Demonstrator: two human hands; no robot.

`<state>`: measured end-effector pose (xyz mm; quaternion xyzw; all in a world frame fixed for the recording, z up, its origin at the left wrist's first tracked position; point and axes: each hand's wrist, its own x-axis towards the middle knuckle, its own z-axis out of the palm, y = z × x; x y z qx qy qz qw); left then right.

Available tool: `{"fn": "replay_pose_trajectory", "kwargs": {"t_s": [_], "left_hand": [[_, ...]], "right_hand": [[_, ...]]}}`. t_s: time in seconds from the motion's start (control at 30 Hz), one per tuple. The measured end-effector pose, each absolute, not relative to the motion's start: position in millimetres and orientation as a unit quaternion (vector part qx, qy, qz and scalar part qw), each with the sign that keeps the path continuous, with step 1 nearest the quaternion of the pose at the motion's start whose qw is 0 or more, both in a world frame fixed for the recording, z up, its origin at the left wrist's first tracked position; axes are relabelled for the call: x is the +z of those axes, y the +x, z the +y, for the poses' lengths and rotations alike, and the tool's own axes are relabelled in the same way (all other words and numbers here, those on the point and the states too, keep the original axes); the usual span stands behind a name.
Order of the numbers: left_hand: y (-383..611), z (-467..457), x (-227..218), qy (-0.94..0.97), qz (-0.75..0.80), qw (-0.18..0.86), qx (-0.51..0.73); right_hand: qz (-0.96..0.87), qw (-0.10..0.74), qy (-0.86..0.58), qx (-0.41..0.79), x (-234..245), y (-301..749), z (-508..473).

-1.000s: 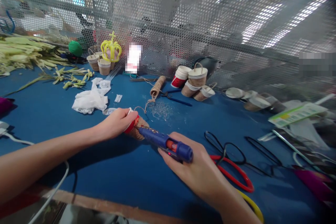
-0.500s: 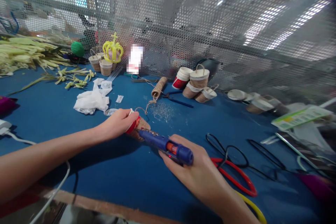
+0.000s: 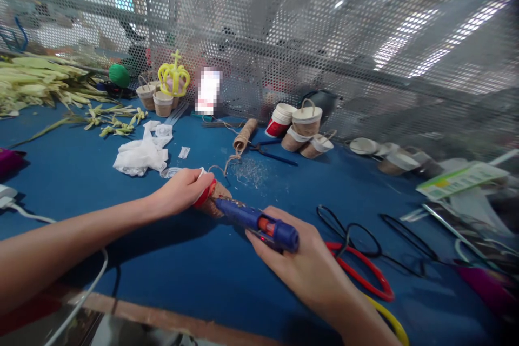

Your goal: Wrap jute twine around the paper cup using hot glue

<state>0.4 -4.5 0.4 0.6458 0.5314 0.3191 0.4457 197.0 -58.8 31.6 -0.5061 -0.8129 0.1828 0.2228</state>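
My left hand (image 3: 187, 190) is closed around a red paper cup (image 3: 206, 194), tipped on its side, with brown twine wrapped round its lower part. A loose strand of twine runs from near the cup to a twine roll (image 3: 245, 135). In my right hand (image 3: 298, 251) is a blue glue gun (image 3: 255, 220), my fingers wrapped round its grip, which is mostly hidden. Its nozzle end meets the twine-covered side of the cup; whether it touches I cannot tell. A small red light shows on the gun's side.
Pliers (image 3: 275, 155) lie beside the twine roll. Twine-covered cups (image 3: 306, 121) are stacked at the back against a perforated metal screen (image 3: 259, 27). White crumpled material (image 3: 140, 157) lies left, scissors with red handles (image 3: 365, 273) and black cords right. A white cable (image 3: 87, 294) crosses the front left edge.
Almost nothing differs. The view has shifted very slightly; both hands keep the cup and glue gun in the same position.
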Motion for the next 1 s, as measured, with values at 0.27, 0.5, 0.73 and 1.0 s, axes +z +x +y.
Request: {"fn": "replay_pose_trajectory", "kwargs": {"t_s": [0.27, 0.5, 0.73, 1.0], "left_hand": [[-2.0, -7.4, -1.0, 0.672, 0.501, 0.442, 0.317], [-3.3, -9.9, -1.2, 0.680, 0.484, 0.447, 0.323], [-4.6, -9.8, -1.3, 0.691, 0.472, 0.449, 0.313], [-7.1, -10.5, -2.4, 0.713, 0.440, 0.459, 0.294]], "right_hand": [[-0.782, 0.248, -0.525, 0.226, 30.3, 201.1, -53.8], [-0.763, 0.252, -0.539, 0.252, 28.6, 203.8, -51.5], [-0.751, 0.249, -0.548, 0.270, 31.1, 203.0, -52.2], [-0.719, 0.235, -0.577, 0.308, 33.8, 202.5, -54.9]]}}
